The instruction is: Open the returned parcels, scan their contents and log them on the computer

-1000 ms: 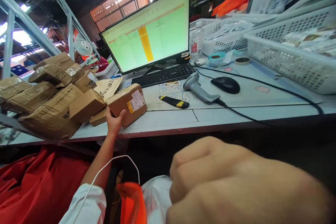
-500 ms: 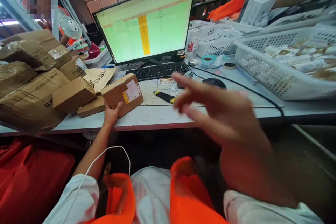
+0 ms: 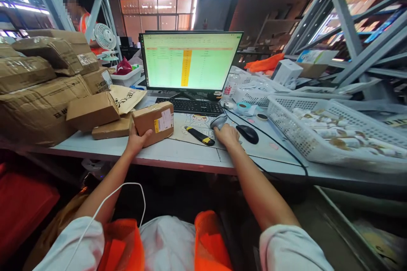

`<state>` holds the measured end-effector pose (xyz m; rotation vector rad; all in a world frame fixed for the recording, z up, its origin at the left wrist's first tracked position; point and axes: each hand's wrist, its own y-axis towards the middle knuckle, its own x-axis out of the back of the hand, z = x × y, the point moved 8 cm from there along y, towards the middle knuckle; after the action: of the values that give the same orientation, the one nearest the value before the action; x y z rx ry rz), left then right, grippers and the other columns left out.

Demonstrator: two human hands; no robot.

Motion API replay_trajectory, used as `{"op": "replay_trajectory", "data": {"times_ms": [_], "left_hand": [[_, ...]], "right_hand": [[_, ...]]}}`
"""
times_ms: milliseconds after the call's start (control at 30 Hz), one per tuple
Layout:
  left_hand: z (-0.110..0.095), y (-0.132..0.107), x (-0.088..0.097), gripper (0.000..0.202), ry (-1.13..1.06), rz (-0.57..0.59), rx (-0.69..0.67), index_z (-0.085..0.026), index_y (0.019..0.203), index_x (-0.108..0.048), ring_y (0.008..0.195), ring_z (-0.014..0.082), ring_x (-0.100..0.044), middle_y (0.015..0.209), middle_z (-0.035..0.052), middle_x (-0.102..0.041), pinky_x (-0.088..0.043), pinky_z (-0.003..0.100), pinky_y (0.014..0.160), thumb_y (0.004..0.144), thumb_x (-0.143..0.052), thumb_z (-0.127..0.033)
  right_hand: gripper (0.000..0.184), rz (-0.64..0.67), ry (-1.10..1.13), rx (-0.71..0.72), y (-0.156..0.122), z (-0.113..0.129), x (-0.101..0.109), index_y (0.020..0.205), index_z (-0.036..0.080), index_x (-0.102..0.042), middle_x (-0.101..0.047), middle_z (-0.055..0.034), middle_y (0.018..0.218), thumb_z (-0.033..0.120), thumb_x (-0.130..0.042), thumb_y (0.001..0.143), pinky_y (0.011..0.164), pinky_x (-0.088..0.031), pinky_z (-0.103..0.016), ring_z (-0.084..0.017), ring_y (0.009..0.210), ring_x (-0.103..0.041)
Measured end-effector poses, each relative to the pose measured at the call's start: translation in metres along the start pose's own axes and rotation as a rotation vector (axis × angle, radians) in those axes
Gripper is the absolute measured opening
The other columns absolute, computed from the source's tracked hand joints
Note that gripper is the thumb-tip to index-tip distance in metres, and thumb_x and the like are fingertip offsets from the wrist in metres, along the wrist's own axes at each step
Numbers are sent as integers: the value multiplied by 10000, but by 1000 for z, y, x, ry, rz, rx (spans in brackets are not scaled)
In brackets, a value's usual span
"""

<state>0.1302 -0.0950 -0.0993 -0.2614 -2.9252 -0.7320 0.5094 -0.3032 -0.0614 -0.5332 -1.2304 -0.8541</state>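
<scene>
Gripped the near corner of the small box (image 3: pixel 154 120) with left hand (image 3: pixel 136 140), thumb up its front face, box sitting by the desk (image 3: pixel 178 152) edge. Curled right hand (image 3: pixel 226 135) closed over the barcode scanner (image 3: pixel 218 121) handle, grey head showing beyond the knuckles. Lay just between utility knife (image 3: pixel 200 135) and mouse (image 3: pixel 248 134).

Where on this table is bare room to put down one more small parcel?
The front strip of the table, between the left hand on the small box and the right hand on the scanner, is bare. A smaller patch lies between the mouse and the white basket, crossed by a cable. The left end is crowded with cartons.
</scene>
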Motion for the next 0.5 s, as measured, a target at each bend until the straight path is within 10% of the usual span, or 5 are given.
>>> {"op": "replay_trajectory", "data": {"times_ms": [233,367,500], "left_hand": [[3,-2,-1,773,84,38,32,-214,1390,-510,1251,321,-620,1303,127,-660,-508,459,1061,762,-813,-547],[0,-5,-2,788,70,33,50,-206,1408,-501,1253,323,-626,1317,140,-660,-524,456,1043,759,-816,-526],[-8,-8,-5,777,28,53,49,-202,1405,-490,1272,314,-621,1355,144,-647,-534,443,1039,773,-798,-533]], "right_hand": [[580,239,315,825,-100,69,67,1331,193,-704,-743,-99,1247,540,-699,866,972,-501,-347,-299,1154,-678],[601,420,311,922,-155,97,75,1271,194,-735,-778,-79,1083,559,-769,795,756,-527,-306,-246,900,-708],[518,389,331,944,-142,109,67,1166,176,-763,-774,-73,1016,546,-755,804,745,-512,-304,-231,867,-689]]}}
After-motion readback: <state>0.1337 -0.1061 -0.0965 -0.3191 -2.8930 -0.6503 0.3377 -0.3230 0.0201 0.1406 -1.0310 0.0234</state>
